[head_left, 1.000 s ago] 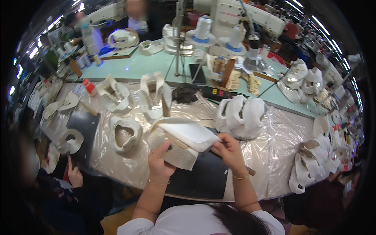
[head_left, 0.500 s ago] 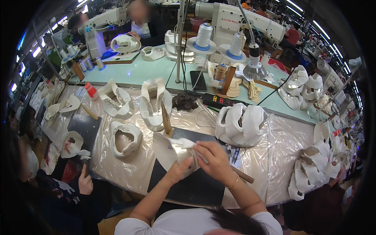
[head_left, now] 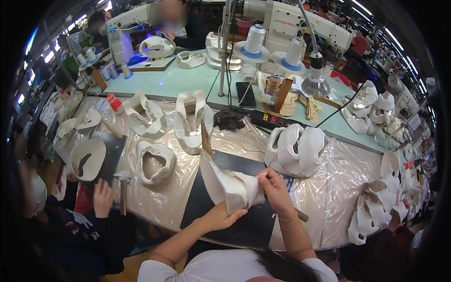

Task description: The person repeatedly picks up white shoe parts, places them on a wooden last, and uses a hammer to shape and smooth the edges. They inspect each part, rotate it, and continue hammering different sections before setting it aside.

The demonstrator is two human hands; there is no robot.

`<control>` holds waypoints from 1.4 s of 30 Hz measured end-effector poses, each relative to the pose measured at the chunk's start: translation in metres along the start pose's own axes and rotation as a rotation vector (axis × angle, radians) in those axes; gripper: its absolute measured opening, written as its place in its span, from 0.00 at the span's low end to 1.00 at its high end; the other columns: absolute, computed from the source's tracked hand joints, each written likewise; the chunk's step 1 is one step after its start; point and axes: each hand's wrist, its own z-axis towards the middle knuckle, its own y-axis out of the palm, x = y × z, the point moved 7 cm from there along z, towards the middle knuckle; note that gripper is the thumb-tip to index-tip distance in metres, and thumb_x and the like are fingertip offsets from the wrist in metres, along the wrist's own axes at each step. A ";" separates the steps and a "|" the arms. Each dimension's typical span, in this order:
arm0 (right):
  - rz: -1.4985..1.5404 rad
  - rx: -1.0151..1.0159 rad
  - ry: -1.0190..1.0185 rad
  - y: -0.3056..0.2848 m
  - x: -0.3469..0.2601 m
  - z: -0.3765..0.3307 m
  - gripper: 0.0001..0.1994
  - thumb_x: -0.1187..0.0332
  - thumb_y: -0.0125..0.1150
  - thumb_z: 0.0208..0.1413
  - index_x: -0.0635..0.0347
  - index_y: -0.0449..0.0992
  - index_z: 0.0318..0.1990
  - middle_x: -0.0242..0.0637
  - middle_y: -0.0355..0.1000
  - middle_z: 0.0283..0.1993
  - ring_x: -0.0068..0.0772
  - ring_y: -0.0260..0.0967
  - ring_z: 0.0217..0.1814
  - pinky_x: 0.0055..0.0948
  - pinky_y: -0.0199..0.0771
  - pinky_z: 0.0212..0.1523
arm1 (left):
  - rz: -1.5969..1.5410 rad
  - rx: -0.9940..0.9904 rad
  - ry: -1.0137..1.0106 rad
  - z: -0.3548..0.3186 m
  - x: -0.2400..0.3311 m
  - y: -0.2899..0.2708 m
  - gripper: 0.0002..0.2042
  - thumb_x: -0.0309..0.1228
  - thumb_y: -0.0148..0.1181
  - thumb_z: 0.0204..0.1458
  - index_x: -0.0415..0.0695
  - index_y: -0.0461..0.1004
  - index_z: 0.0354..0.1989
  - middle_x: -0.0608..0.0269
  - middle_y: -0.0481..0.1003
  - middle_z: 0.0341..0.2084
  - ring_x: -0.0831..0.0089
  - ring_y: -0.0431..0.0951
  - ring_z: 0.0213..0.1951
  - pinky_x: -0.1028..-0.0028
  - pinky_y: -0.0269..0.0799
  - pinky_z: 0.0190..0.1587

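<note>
A white shoe upper (head_left: 233, 184) is held up between my two hands, tilted above a black mat (head_left: 202, 207). Around its lower edge, next to a grey shiny panel, my left hand (head_left: 224, 217) is closed, thumb on top. The right-hand edge of the upper is pinched in my right hand (head_left: 276, 190), between thumb and fingers. A wooden handle (head_left: 301, 215) sticks out beside my right wrist; its other end is hidden. Just past the upper, a worn, pointed wooden piece (head_left: 206, 140) stands up at the mat's far edge.
White uppers (head_left: 156, 162) lie to the left, and a row of several (head_left: 297, 150) stands to the right. A co-worker's hand (head_left: 102, 198) is near a hammer (head_left: 123, 188) at left. Beyond are a power strip (head_left: 272, 120), a phone (head_left: 245, 94) and thread cones (head_left: 255, 42).
The upper in my hands has turned and shifted right; my right hand has moved to its right edge, my left lower. The co-worker's fingers have spread, and the upper there sits differently.
</note>
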 end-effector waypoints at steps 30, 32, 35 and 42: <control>-0.891 -0.022 -0.335 0.060 -0.004 -0.013 0.12 0.69 0.67 0.49 0.63 0.70 0.38 0.44 0.69 0.33 0.45 0.70 0.36 0.37 0.68 0.36 | -0.583 0.687 -0.004 -0.016 -0.018 -0.028 0.15 0.33 0.56 0.62 0.32 0.73 0.50 0.58 0.77 0.43 0.74 0.75 0.45 0.73 0.70 0.49; -0.688 -0.054 -0.165 0.056 0.004 -0.005 0.12 0.68 0.66 0.52 0.64 0.70 0.37 0.45 0.71 0.31 0.44 0.71 0.32 0.35 0.69 0.33 | -0.627 0.702 -0.068 -0.015 -0.024 -0.031 0.15 0.33 0.56 0.62 0.33 0.73 0.50 0.58 0.77 0.43 0.74 0.75 0.46 0.74 0.70 0.49; -0.595 -0.085 0.045 0.055 0.013 0.002 0.13 0.64 0.65 0.56 0.65 0.70 0.35 0.46 0.71 0.26 0.39 0.70 0.25 0.32 0.68 0.28 | -0.744 0.640 -0.097 -0.016 -0.024 -0.030 0.21 0.30 0.60 0.58 0.35 0.66 0.57 0.58 0.73 0.49 0.71 0.74 0.50 0.73 0.69 0.54; -0.446 -0.322 0.043 0.100 0.000 0.031 0.17 0.55 0.61 0.60 0.64 0.72 0.34 0.36 0.66 0.21 0.24 0.62 0.23 0.29 0.63 0.25 | -0.897 0.809 -0.014 -0.060 0.011 -0.080 0.19 0.26 0.60 0.56 0.32 0.68 0.55 0.55 0.75 0.48 0.71 0.77 0.47 0.72 0.72 0.50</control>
